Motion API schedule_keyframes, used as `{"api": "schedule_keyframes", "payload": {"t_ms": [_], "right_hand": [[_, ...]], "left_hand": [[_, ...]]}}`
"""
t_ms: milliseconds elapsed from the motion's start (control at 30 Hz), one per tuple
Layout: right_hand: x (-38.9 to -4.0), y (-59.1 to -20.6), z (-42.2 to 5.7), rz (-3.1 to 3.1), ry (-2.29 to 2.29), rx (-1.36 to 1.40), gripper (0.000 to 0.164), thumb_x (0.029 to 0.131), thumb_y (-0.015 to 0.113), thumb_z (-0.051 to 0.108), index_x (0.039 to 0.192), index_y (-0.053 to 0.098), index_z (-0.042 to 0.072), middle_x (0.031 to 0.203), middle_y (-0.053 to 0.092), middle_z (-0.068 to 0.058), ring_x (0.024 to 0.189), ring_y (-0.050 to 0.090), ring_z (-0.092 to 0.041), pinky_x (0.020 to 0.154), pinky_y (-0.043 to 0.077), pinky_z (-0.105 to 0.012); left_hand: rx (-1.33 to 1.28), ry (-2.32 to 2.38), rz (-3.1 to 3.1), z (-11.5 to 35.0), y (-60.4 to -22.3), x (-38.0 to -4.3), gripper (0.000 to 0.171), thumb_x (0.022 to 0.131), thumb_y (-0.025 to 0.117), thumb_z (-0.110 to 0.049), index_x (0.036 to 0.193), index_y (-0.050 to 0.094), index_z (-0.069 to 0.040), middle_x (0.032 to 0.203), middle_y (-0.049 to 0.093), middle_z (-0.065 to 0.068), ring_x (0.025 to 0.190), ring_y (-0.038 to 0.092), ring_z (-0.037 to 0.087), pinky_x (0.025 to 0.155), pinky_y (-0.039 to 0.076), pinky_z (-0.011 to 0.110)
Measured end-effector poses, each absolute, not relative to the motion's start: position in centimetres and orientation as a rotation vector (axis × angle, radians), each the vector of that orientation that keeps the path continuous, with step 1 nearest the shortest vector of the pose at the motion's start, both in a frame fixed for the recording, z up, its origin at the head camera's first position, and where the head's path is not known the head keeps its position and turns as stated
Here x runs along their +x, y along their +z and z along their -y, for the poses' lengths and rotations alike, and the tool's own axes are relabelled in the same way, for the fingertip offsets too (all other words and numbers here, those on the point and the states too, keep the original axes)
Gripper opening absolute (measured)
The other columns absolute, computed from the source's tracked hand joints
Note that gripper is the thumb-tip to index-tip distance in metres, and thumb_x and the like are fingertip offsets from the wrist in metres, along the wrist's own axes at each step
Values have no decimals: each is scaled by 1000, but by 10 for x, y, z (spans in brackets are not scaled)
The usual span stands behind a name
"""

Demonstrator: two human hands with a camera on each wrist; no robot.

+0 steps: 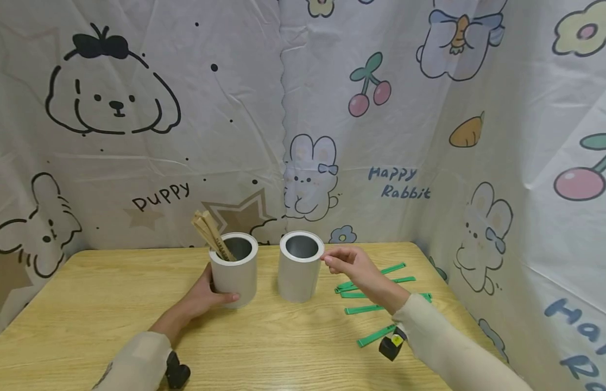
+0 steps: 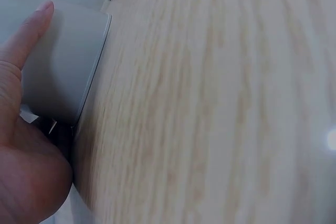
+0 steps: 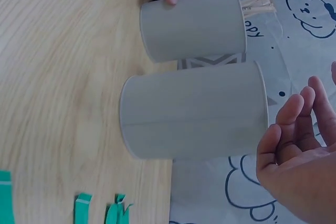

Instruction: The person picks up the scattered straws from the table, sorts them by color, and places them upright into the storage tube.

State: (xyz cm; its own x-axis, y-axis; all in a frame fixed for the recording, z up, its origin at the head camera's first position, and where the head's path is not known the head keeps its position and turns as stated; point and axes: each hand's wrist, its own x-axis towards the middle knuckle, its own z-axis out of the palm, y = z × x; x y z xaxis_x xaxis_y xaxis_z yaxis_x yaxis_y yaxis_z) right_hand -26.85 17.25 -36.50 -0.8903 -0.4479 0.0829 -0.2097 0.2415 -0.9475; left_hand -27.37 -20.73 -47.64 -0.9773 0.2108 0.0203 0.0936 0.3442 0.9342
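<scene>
My left hand (image 1: 200, 297) grips a pale grey cylindrical container (image 1: 239, 282) low on its side, thumb across the front; its other fingers are mostly hidden behind it. Several narrow brown packets (image 1: 208, 231) lean out of that container's left side. A matching container (image 1: 298, 279) stands upright just to the right, with none of its contents visible over the rim. Beside this second rim is my right hand (image 1: 349, 265), its fingers loosely bent. In the right wrist view nothing shows between the right hand's fingers (image 3: 290, 109); whether they touch the rim I cannot tell.
Several narrow green packets (image 1: 379, 308) lie spread on the right part of the wooden table (image 1: 273, 347), partly beneath my right forearm. A printed cloth (image 1: 244, 119) hangs close behind the table and along its right side.
</scene>
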Motion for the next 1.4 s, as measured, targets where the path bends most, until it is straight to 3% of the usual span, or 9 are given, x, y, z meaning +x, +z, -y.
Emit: {"api": "schedule_keyframes", "payload": {"t_ms": [133, 300, 667, 967, 1167, 1400], "right_hand": [[-268, -368, -179, -2334, -1672, -606, 26, 103, 59, 27, 116, 68, 6, 104, 67, 10, 96, 59, -17, 94, 49, -34], [-267, -375, -183, -2346, -1648, -643, 30, 104, 57, 26, 119, 67, 1, 98, 65, 9, 95, 59, -16, 92, 49, -37], [-263, -383, -189, -2365, -1661, -606, 29, 104, 58, 25, 119, 67, 2, 109, 67, 11, 94, 60, -12, 95, 49, -38], [-260, -387, -196, -2407, -1628, -580, 34, 104, 58, 27, 122, 66, -1, 114, 65, 3, 99, 62, -13, 97, 51, -36], [-262, -391, -198, -2416, -1635, -573, 34, 104, 59, 26, 121, 66, -2, 112, 66, 3, 99, 64, -10, 100, 52, -43], [-262, -400, -205, -2400, -1646, -599, 35, 104, 57, 25, 122, 65, -3, 109, 66, 7, 99, 63, -8, 93, 53, -30]], "left_hand": [[288, 1731, -2489, 208, -475, -272, 116, 82, 85, -22, 161, 1, -4, 162, 23, 27, 149, 28, 48, 122, 25, 63], [277, 1758, -2489, 207, -473, -270, 117, 80, 86, -16, 159, 1, -3, 161, 24, 29, 148, 29, 49, 122, 24, 63], [293, 1720, -2542, 218, -469, -260, 122, 82, 85, -20, 161, -6, -7, 161, 22, 33, 147, 28, 53, 119, 28, 66], [257, 1654, -2573, 223, -464, -243, 109, 86, 81, -24, 162, 5, -10, 160, 25, 33, 146, 27, 53, 117, 30, 68], [246, 1654, -2607, 224, -461, -233, 95, 89, 78, -22, 160, 15, -8, 158, 28, 33, 145, 30, 54, 114, 34, 67], [251, 1668, -2677, 225, -461, -222, 82, 92, 75, -22, 156, 26, -5, 154, 38, 31, 140, 39, 53, 108, 40, 66]]}}
